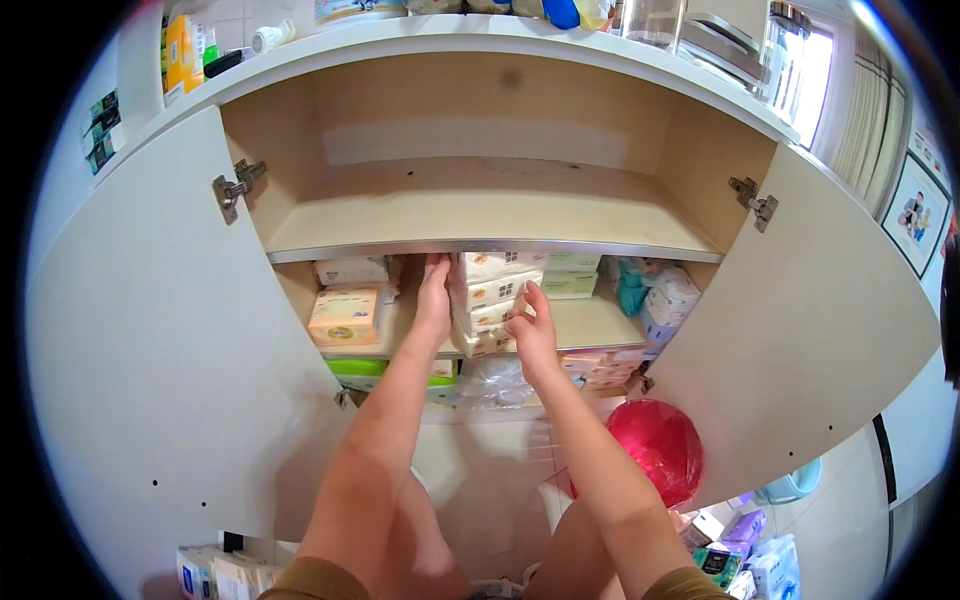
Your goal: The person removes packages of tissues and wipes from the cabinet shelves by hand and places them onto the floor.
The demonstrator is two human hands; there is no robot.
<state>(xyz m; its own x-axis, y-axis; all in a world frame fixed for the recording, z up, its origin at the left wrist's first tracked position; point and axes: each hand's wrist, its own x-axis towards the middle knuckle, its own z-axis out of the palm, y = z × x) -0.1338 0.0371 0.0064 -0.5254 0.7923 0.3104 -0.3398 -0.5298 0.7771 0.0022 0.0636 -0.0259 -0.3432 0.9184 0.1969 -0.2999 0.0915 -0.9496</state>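
Note:
A stack of several white tissue packs stands on the middle shelf, under the upper board. My left hand is upright along the stack's left side, its fingers stretched out and pointing up; whether it presses on the packs I cannot tell. At the right front edge of the stack is my right hand, its fingers apart and bent, with the tips at the packs. Behind it, to the right, green-and-white tissue packs are piled. An orange tissue pack lies farther left on the same shelf.
Both cabinet doors, left and right, stand wide apart. Below the shelf lies clear plastic wrap. A red basin is on the floor by the right door, near several colourful packs. Various items line the countertop.

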